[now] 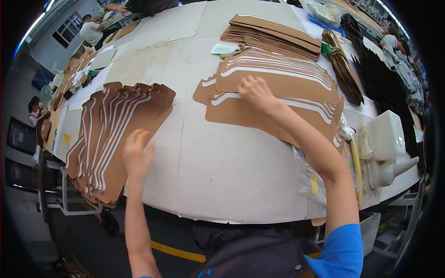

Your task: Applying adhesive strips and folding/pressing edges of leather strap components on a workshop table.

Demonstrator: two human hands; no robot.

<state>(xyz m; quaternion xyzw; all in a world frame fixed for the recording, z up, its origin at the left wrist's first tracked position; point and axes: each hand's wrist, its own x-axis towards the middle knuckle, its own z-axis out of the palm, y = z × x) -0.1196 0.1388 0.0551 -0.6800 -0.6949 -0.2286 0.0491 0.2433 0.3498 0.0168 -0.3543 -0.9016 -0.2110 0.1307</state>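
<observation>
Plainly, the flat brown panels (296, 85) were smooth and matte, notched at one end, each edged with a bent white strip (259, 69); they lay overlapped in staggered rows on the pale counter (222, 171), directly under the right hand (256, 94). Its fingers were curled down onto them, though whether they pinched a panel could not be told. The left hand (138, 155) was loosely spread, thumb apart, with nothing visible in its grasp, at the edge of a fanned brown pile (109, 143); contact there was unclear. Beyond the right hand, a blue tray (337, 30) held crumpled clear plastic (324, 13). To its right stood a white plastic jug (388, 134), contents hidden; nearer the body, a clear bag (303, 178) contained something yellow (314, 185).
</observation>
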